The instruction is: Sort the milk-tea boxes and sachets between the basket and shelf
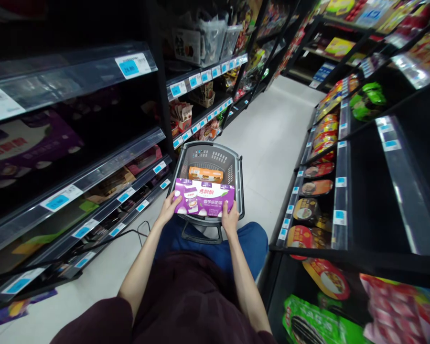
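A purple and white multipack of milk tea cups (205, 198) is held level between my two hands, over the near part of a grey shopping basket (240, 191). My left hand (170, 206) grips the pack's left end, thumb on the front. On its right end my right hand (230, 216) is closed in the same way. Behind the pack, inside the basket, lies an orange package (206, 175) with food pictures on it. The basket stands in front of my knees, its handle (202, 237) folded toward me. The pack hides part of the basket's inside.
Dark shelves with blue price tags (61, 198) run along the left, with more purple packs (25, 143) on one. Shelving on the right holds bowl-shaped packages (306, 210) and snack bags (324, 138). A pale floor aisle (272, 114) leads ahead between them. Purple packaging (17, 310) lies low at left.
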Demonstrator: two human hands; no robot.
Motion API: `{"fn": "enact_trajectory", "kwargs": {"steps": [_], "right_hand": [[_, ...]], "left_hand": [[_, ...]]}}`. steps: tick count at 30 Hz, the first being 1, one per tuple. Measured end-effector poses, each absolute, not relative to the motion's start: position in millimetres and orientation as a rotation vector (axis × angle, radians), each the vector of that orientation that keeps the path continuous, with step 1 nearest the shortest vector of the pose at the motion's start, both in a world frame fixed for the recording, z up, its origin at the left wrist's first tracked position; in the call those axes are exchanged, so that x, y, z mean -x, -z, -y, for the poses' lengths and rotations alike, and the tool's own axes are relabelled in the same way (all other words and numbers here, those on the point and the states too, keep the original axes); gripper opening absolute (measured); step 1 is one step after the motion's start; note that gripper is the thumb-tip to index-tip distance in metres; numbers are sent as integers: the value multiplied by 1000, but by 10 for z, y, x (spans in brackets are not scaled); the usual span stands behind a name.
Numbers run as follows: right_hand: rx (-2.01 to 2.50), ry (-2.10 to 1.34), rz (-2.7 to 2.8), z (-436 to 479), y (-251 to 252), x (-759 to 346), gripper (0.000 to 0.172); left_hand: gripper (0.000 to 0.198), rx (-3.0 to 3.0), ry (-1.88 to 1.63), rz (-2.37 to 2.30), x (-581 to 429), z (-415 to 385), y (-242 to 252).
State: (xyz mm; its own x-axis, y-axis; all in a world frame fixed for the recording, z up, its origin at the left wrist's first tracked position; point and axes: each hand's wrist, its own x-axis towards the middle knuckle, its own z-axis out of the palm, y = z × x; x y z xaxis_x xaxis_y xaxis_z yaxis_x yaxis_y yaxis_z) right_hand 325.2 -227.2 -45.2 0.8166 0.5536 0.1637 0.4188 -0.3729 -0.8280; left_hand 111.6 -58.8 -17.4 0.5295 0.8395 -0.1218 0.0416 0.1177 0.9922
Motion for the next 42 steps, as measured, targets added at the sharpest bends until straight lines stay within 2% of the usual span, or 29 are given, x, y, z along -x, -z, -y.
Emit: {"fn": "enact_trajectory", "kwargs": {"steps": [19, 28, 42], "right_hand": [[2030, -174, 714, 2305, 433, -3212, 62], [2054, -188, 707, 2313, 494, -3231, 66], [2055, -264, 676, 2311, 483, -3235, 73]], "left_hand": [[66, -1329, -696, -824, -1085, 610, 203], [88, -1233, -590, -777, -1048, 605, 154], [87, -1124, -622, -779, -1055, 654, 181]]}}
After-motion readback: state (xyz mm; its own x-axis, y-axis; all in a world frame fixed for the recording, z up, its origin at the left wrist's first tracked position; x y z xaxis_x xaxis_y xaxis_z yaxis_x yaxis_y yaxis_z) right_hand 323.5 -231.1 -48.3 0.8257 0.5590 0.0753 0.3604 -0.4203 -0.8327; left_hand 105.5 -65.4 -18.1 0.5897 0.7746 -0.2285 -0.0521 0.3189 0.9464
